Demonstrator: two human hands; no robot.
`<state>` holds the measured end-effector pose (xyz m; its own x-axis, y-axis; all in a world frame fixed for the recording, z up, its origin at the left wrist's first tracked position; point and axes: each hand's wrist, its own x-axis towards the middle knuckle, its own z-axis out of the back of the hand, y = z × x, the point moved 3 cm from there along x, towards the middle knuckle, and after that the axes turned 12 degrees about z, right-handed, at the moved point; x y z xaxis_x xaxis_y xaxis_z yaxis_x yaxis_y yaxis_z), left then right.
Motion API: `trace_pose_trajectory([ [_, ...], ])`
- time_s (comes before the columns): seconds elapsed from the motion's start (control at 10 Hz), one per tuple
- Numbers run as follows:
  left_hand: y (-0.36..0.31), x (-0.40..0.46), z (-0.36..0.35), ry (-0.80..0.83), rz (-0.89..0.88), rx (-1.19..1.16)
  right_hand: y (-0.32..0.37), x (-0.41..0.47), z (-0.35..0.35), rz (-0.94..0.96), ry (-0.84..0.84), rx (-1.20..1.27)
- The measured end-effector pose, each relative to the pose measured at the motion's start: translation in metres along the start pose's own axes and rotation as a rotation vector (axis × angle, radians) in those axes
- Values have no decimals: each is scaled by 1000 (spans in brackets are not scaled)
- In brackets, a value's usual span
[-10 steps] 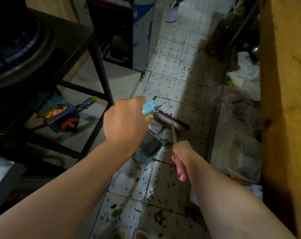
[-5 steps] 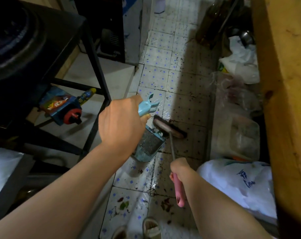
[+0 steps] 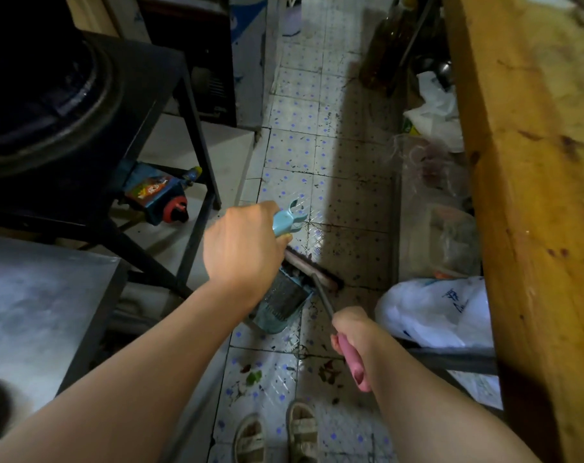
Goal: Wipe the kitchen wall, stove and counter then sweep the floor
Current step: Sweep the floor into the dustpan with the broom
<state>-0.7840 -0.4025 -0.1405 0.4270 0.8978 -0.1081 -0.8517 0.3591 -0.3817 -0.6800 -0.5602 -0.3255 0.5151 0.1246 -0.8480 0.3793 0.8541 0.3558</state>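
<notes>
My left hand (image 3: 242,243) grips the light blue handle of a teal dustpan (image 3: 280,305) that stands on the tiled floor (image 3: 320,155). My right hand (image 3: 354,329) grips the pink handle of a broom (image 3: 350,362). The broom's head (image 3: 312,270) lies on the floor right at the dustpan's mouth. Bits of dirt and a green leaf scrap (image 3: 253,377) lie on the tiles near my sandalled feet (image 3: 277,432).
A black metal stand (image 3: 197,135) with a dark wok is at left, a blue bottle (image 3: 156,195) beneath it. A steel surface (image 3: 33,302) sits at lower left. A wooden counter (image 3: 524,162) runs along the right, with plastic bags (image 3: 437,312) below.
The view has tilted down, showing my feet and the white bag. The broom head has drawn closer to the dustpan's mouth. Both hands keep their hold.
</notes>
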Motion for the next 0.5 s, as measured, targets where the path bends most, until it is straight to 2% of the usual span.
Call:
trace_pose_trajectory([
  [0.3, -25, 5, -32, 17, -23, 15, 14, 43, 29, 23, -80, 88],
  [0.4, -33, 7, -43, 6, -26, 6, 12, 51, 41, 18, -34, 156],
  [0.5, -36, 5, -52, -9, -27, 2, 7, 52, 47, 114, 22, 96],
])
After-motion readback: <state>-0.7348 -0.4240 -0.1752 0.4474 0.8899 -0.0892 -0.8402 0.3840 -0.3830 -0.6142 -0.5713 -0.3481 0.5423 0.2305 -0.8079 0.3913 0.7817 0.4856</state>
